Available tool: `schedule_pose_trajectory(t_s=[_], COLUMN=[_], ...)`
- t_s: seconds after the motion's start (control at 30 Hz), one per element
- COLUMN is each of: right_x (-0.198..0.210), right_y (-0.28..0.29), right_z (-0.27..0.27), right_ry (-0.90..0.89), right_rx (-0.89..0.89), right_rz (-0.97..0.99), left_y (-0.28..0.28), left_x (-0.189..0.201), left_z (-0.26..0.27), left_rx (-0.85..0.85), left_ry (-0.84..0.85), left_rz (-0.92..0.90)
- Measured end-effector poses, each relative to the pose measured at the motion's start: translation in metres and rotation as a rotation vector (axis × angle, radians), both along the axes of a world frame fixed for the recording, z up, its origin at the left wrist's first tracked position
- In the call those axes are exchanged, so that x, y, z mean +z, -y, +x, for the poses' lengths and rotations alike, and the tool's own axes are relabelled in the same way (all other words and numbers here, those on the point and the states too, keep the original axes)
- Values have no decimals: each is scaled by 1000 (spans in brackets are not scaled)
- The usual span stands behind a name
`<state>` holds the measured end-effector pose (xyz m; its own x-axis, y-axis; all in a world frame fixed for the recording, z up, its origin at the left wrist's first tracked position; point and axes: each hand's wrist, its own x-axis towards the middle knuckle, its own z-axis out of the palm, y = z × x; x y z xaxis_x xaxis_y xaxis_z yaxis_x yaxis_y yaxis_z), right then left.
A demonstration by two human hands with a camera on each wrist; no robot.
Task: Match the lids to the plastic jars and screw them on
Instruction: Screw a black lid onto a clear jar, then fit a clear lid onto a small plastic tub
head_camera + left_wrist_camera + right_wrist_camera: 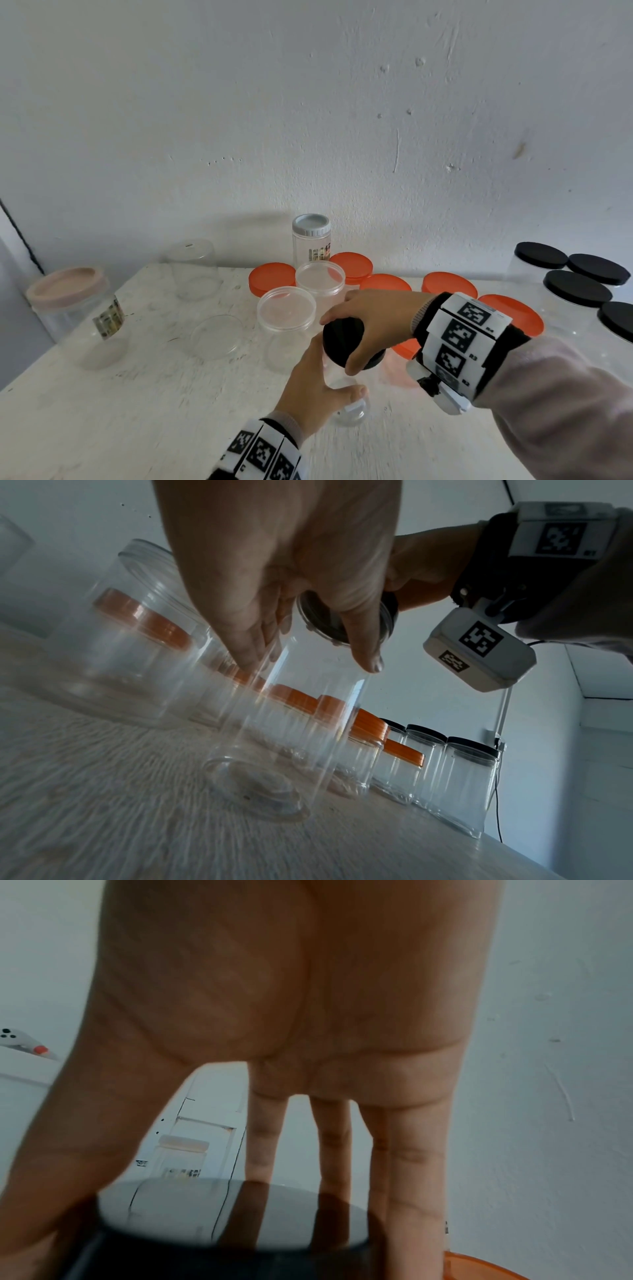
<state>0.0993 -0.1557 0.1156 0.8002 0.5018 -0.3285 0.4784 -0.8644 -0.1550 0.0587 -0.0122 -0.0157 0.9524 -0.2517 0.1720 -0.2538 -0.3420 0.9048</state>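
Right-hand grip (368, 325) curls thumb and fingers around a black lid (344, 337) sitting on the mouth of a clear jar (291, 723). Left-hand grip (317, 383) wraps the jar's side, holding it upright on the white tabletop (137, 411), with orange-lidded jars (448, 284) just behind.

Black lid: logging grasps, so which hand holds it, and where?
The right hand grips the black lid by its rim; the left hand holds the clear jar's side.
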Motion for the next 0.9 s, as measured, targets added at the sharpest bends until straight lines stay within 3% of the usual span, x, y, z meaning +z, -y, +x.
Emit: schedule_pose_trajectory(t_s=[0.4,0.57,0.73,0.9], right_x=[-36,-57,-61,-56], right_y=[7,11,37,91], right_z=[-21,-38,-52,-83], right_ry=[256,232,215,204], right_rx=[-66,-157,-233,-382], right_rz=[72,291,505,678], left_y=[0,-12,-71,-145], left_x=[3,7,13,19], left_z=[-2,-1,2,27], left_rx=[-14,-141,-251,-55], left_ry=[-13,-83,-239,-222], left_rz=[-57,1,236,383])
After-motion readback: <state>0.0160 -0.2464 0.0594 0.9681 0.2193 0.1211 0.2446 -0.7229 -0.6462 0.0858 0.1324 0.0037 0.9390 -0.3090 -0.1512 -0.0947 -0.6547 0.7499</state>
